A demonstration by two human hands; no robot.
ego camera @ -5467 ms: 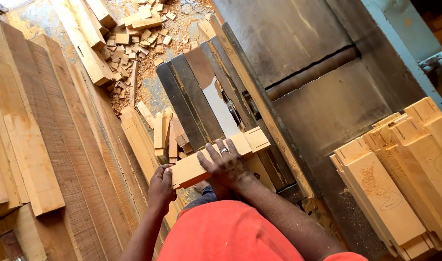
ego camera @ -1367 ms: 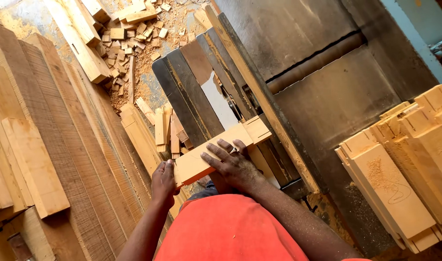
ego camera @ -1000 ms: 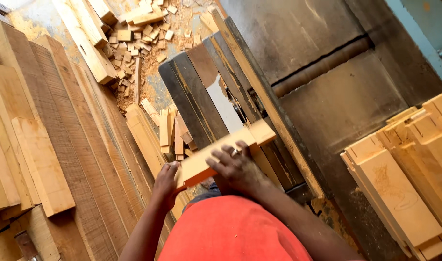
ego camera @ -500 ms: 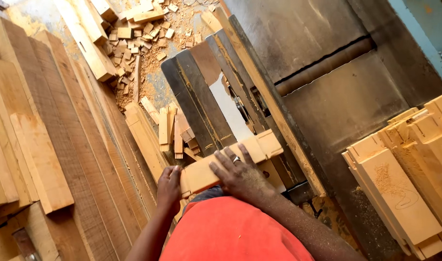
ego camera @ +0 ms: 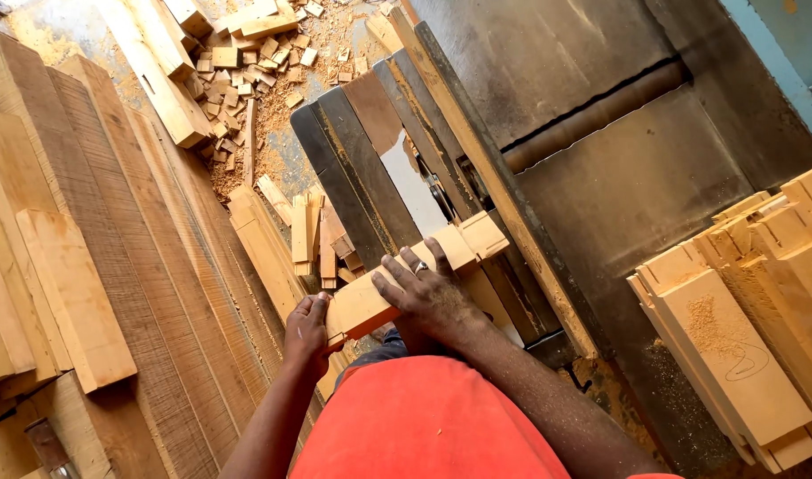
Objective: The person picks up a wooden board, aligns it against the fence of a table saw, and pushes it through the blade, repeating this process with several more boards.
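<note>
A light wooden block (ego camera: 464, 247) with a notched far end lies across the dark steel machine table (ego camera: 353, 168). My right hand (ego camera: 424, 288) presses flat on top of the block, a ring on one finger. My left hand (ego camera: 307, 330) grips the block's near end from the left side. The far notched end sits over the slot beside the narrow grey guide plate (ego camera: 412, 188). My red shirt fills the bottom of the view.
Long rough planks (ego camera: 113, 266) lean at the left. Offcuts and sawdust (ego camera: 255, 53) litter the floor at the top. A stack of notched light blocks (ego camera: 743, 328) sits at the right on the big dark planer bed (ego camera: 637, 177). Short scraps (ego camera: 304, 235) lie beside the machine.
The block has slid a little along the machine table under both hands, with its notched end now further toward the right. The view has shifted slightly.
</note>
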